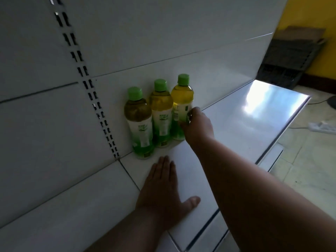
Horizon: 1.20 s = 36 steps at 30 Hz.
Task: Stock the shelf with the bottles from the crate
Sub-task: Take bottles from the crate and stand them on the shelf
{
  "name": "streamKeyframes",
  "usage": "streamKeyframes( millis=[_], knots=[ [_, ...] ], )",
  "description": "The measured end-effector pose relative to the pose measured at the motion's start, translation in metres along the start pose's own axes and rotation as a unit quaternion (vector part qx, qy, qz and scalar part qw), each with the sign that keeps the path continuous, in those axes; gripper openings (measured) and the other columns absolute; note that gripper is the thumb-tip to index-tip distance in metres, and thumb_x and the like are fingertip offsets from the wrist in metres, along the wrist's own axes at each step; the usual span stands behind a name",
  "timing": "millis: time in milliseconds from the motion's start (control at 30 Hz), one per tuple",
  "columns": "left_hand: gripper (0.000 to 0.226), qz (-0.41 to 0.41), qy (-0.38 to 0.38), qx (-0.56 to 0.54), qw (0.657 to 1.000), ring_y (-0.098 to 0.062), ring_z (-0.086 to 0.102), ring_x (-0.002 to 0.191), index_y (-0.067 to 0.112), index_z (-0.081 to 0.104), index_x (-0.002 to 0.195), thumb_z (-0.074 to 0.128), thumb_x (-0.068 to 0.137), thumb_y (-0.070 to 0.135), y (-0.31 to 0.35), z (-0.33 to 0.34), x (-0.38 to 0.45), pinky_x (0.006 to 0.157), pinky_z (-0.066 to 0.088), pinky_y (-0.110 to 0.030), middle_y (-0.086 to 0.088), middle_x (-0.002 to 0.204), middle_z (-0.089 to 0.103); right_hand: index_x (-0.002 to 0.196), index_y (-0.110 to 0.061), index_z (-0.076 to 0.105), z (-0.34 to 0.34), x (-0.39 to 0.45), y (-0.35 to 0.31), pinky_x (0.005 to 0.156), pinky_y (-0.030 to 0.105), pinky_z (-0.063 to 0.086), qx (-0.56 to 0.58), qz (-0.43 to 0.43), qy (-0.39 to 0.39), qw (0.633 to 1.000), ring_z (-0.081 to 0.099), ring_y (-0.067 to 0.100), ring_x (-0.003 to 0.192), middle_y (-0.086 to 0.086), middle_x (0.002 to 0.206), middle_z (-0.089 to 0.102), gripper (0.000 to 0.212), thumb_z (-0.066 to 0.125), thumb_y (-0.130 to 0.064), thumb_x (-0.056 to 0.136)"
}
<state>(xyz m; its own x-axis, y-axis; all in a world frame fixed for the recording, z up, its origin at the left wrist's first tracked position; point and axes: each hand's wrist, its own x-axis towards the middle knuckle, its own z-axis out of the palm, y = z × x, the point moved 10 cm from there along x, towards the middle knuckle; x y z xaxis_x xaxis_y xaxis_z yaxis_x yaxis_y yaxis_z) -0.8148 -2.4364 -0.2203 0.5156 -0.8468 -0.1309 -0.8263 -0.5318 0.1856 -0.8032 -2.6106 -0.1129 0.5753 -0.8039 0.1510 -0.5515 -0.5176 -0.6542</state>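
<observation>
Three green-capped bottles of yellowish drink stand in a row against the back panel of the white shelf (227, 124). The left bottle (139, 122) and the middle bottle (161, 113) stand free. My right hand (197, 125) grips the lower part of the right bottle (181, 99), which stands upright on the shelf and touches the middle one. My left hand (161, 186) lies flat on the shelf, palm down with fingers straight, just in front of the left bottle. The crate is not in view.
A slotted upright (91, 91) runs down the back panel left of the bottles. The shelf stretches to the right, where light glares on it. Past its end stand dark crates (289, 59) against a yellow wall. A white power strip (321, 126) lies on the tiled floor.
</observation>
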Motion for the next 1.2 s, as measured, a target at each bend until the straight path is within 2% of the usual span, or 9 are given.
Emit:
streamKeyframes(
  millis=[133,267,433,600,733,833,933,1067,1200],
  knots=[
    [0.121,-0.001,0.013,0.014,1.000,-0.020,-0.021,0.151,0.011,-0.017,0.156,0.020,0.072,0.091,0.000,0.000,0.000,0.124,0.000,-0.042,-0.009,0.164,-0.023,0.116,-0.013,0.051,0.009,0.011,-0.007,0.074,0.035,0.042,0.008,0.015,0.003,1.000,0.058,0.026,0.097,0.007,0.110,0.061,0.028,0.063,-0.019,0.092],
    [0.120,-0.009,0.004,0.012,1.000,-0.020,-0.021,0.151,0.012,-0.018,0.155,0.020,0.073,0.090,0.000,0.000,0.000,0.124,-0.001,-0.042,-0.009,0.163,-0.025,0.125,-0.011,0.049,0.011,0.005,-0.003,0.075,0.033,0.042,0.016,0.020,-0.018,1.000,0.058,0.027,0.104,0.009,0.118,0.060,0.037,0.064,-0.021,0.092],
    [0.114,-0.004,-0.020,0.032,0.999,-0.022,-0.023,0.150,0.010,-0.018,0.155,0.023,0.081,0.086,0.002,-0.005,-0.001,0.123,-0.009,-0.040,-0.011,0.163,-0.024,0.143,-0.012,0.038,-0.002,-0.037,0.018,0.101,0.039,0.046,-0.002,-0.005,-0.029,1.000,0.051,0.027,0.127,0.010,0.138,0.051,0.065,0.069,-0.032,0.090],
    [0.116,-0.014,-0.010,0.049,0.999,-0.024,-0.012,0.153,0.008,-0.007,0.158,0.020,0.079,0.088,0.003,-0.009,-0.002,0.124,-0.003,-0.040,-0.014,0.166,-0.012,0.145,-0.020,0.037,-0.039,-0.102,0.037,0.104,0.043,0.045,-0.081,-0.027,-0.057,0.995,0.048,0.027,0.129,0.007,0.141,0.047,0.068,0.068,-0.042,0.089],
    [0.105,-0.013,-0.043,0.060,0.997,-0.027,-0.004,0.153,0.007,-0.006,0.158,0.029,0.089,0.077,0.021,-0.024,-0.012,0.123,0.002,-0.039,-0.016,0.166,-0.008,0.145,-0.026,0.037,-0.096,-0.159,0.052,0.105,0.042,0.043,-0.122,-0.012,-0.049,0.991,0.047,0.026,0.129,0.003,0.143,0.045,0.068,0.067,-0.048,0.088],
    [0.088,0.081,0.030,0.020,0.996,-0.026,0.019,0.150,0.012,0.013,0.158,0.041,0.094,0.065,0.087,-0.052,-0.037,0.119,0.017,-0.038,-0.011,0.165,0.017,0.144,-0.027,0.038,-0.148,-0.202,0.078,0.105,0.042,0.042,-0.150,0.021,-0.016,0.988,0.045,0.024,0.129,0.001,0.142,0.045,0.066,0.065,-0.048,0.089],
    [0.076,0.205,0.076,-0.066,0.974,-0.021,0.032,0.143,0.018,0.029,0.154,0.050,0.094,0.059,0.178,-0.066,-0.076,0.116,0.024,-0.035,-0.004,0.158,0.035,0.143,-0.026,0.039,-0.202,-0.248,0.123,0.104,0.043,0.042,-0.177,0.080,0.012,0.981,0.046,0.024,0.126,0.002,0.138,0.047,0.064,0.065,-0.047,0.088],
    [0.074,0.318,0.046,-0.114,0.940,-0.019,0.037,0.138,0.020,0.034,0.152,0.056,0.091,0.057,0.289,-0.044,-0.119,0.115,0.029,-0.034,-0.002,0.152,0.042,0.138,-0.024,0.044,-0.266,-0.315,0.203,0.101,0.043,0.044,-0.205,0.189,0.047,0.959,0.050,0.027,0.121,0.004,0.132,0.052,0.062,0.067,-0.048,0.086],
    [0.087,0.362,-0.007,-0.078,0.929,-0.019,0.029,0.144,0.019,0.026,0.155,0.051,0.088,0.068,0.366,0.030,-0.140,0.119,0.024,-0.036,-0.002,0.157,0.035,0.135,-0.023,0.045,-0.288,-0.375,0.292,0.100,0.042,0.045,-0.218,0.279,0.045,0.934,0.050,0.026,0.121,0.004,0.130,0.053,0.061,0.068,-0.049,0.084]
  ],
)
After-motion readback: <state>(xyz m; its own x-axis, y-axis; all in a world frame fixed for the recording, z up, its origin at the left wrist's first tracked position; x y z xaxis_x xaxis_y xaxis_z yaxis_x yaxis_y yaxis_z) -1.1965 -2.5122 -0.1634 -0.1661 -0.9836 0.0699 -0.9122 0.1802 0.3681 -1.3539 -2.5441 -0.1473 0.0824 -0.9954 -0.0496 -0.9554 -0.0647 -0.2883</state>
